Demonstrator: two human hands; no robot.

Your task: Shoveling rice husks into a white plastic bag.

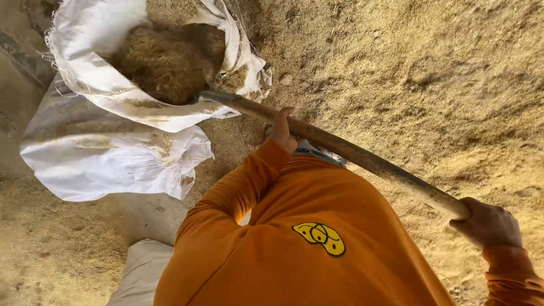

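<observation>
The right hand is closed round the top end of the handle; the left hand wraps it about mid-length, fingers mostly hidden behind the wood. From the right hand the handle's long axis runs toward 10 o'clock, its far end sunk in the open mouth of the white sack, among brown husk. The left hand is nearer the sack. Loose husk covers the ground.
</observation>
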